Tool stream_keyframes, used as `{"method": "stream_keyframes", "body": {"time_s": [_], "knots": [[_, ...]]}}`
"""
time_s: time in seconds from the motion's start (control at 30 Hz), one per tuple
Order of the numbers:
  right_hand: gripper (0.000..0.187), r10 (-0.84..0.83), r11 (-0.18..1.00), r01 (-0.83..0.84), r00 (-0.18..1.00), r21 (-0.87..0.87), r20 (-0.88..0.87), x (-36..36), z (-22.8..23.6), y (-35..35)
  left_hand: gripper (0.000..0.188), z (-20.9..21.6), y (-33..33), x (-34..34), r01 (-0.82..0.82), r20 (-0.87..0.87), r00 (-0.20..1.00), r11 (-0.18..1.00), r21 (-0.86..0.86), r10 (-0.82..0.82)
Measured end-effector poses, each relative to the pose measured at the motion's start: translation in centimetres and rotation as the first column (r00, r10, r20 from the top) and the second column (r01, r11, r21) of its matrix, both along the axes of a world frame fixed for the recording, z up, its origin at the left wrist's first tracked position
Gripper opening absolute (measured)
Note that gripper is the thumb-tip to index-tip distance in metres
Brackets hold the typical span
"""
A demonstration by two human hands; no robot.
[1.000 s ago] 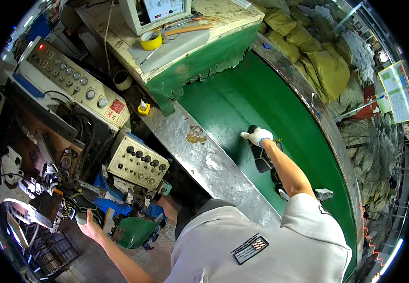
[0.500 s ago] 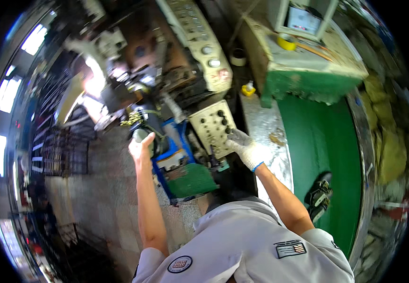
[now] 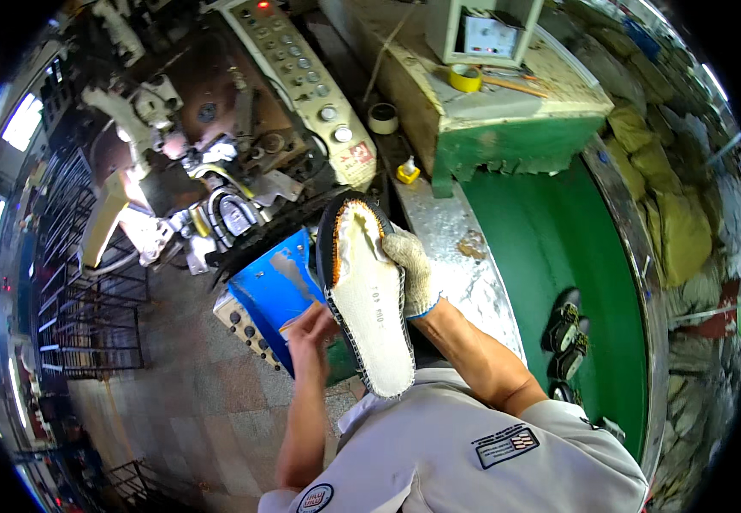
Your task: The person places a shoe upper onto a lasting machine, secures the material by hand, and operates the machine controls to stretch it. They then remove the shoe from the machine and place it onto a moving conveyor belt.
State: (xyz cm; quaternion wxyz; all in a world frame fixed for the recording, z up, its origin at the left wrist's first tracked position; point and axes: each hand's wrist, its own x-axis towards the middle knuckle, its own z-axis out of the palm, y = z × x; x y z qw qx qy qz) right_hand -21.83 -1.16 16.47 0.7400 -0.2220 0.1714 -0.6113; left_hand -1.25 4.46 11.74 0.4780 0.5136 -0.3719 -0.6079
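A dark shoe upper on a last (image 3: 370, 295) is held up in front of my body. Its pale insole side faces me, stitching runs round the edge, and orange thread and ruffled white material show at the toe. My right hand (image 3: 411, 272), in a white knitted glove with a blue cuff, is closed on the shoe's right side, thumb over the edge. Bare and blurred by motion, my left hand (image 3: 310, 332) is beside the shoe's left edge with fingers curled; whether it holds anything is unclear. Behind it is the machine's blue panel (image 3: 278, 278).
The machine's clamping head (image 3: 232, 214) stands ahead on the left, beside a long control panel (image 3: 302, 73) with dials. Yellow tape (image 3: 465, 79) lies on a worn bench (image 3: 413, 64). Several dark shoes (image 3: 569, 338) rest on a green surface (image 3: 524, 222) at right.
My right hand has left the knobbed control box and now grips the shoe. The shoe has come away from the machine toward me, sole side up. My left hand has moved lower and nearer.
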Motion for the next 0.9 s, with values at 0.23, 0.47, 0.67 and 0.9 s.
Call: {"method": "stream_keyframes", "body": {"time_s": [0.23,0.47,0.67,0.9], "knots": [[0.078,-0.221,0.975,0.218,0.956,-0.039,-0.195,-5.6,-1.9,3.9,0.052,3.4,-3.5,-9.0,0.224,-0.152,0.956,0.96,-0.168,-0.25],[0.068,-0.396,0.893,0.448,0.828,0.044,-0.397,-14.7,-5.0,6.0,0.048,-0.2,-4.6,-18.4,0.523,0.102,0.852,0.842,-0.133,-0.514],[0.06,-0.138,0.787,0.574,0.519,0.225,-0.843,-33.5,-16.9,7.7,0.041,-5.5,-6.4,-18.5,0.617,0.805,0.509,0.782,-0.095,-0.304],[0.078,0.768,0.557,0.697,-0.225,0.451,-0.599,-54.0,-28.5,7.7,0.039,-9.3,-4.7,-3.9,0.436,0.984,-0.181,0.896,0.082,-0.002]]}}
